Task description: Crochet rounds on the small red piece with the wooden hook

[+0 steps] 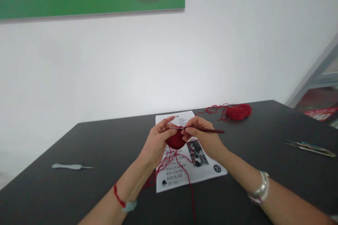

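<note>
Between my two hands is a dark red crocheted piece, rounded at its lower edge, with red yarn strands hanging below it. My left hand pinches the piece at its upper left side, and a strand of yarn runs over the raised index finger. In my right hand is a crochet hook with a dark brownish-red handle. Its metal shaft points left along the top edge of the piece. The fingers of the right hand also touch the piece's right side. Whether the hook's tip sits in a stitch cannot be made out.
Under my hands lies a printed pattern sheet on the dark table. A red yarn ball sits at the back right. A second hook with a pale handle lies left, and tweezers lie right. Behind is a white wall.
</note>
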Demonstrator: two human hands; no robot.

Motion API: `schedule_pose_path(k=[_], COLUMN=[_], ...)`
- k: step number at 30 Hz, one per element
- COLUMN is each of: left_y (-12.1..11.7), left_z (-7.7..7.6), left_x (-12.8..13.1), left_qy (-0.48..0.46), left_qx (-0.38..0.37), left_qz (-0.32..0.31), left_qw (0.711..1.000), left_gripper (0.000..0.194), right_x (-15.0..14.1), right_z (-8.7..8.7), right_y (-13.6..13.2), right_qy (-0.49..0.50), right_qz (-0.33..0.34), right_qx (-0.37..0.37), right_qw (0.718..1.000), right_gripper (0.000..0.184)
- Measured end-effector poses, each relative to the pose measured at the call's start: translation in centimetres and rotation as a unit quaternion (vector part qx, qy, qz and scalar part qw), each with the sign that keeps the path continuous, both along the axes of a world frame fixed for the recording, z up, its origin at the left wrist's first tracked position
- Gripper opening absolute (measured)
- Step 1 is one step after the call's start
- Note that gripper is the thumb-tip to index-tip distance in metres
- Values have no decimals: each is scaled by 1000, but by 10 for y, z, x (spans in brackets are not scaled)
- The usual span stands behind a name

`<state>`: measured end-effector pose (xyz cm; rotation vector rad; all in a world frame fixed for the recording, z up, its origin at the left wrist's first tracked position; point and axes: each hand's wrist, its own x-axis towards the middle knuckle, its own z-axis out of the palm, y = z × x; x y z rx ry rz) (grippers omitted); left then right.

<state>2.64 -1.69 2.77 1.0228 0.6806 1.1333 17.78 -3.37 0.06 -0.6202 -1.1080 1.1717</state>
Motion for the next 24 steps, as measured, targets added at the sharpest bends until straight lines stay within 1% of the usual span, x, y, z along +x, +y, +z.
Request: schedule_pose_path(k=[4, 7, 10, 12, 15, 17, 19, 24], left_y=[1, 1, 0, -2, -4, -5, -7, -10], left_z=[-5, -7, -6, -3, 0, 2, 2, 2], left_x=[-2, -3, -3, -2, -2, -2, -4, -9], left_qy=[-16, -28, -29, -23, -19, -12, 7, 61], left_qx=[-24, -27, -32, -39, -50, -45, -20, 49], left_qz=[-33, -35, -40, -57, -81, -74, -49, 13], left_qw=[999, 999, 998, 997, 995, 996, 999, 997], left_gripper=[51, 53, 54, 56, 60, 60, 58, 53], right_x=[-2, -4, -4, -3, -2, -3, -3, -1], right_z=[-1, -1, -2, -4, -6, -6, -5, -3], right_y=[3, 2, 1, 2, 2, 1, 0, -5], right_qy=[68, 95, 100, 104, 126, 137, 130, 59], right_qz=[36, 56, 64, 70, 97, 106, 103, 87], right_qx=[-30, -43, -41, -44, -59, -57, -45, -12], right_qw=[997, 993, 992, 991, 986, 983, 985, 994], right_gripper=[20, 21, 21, 21, 22, 21, 19, 16])
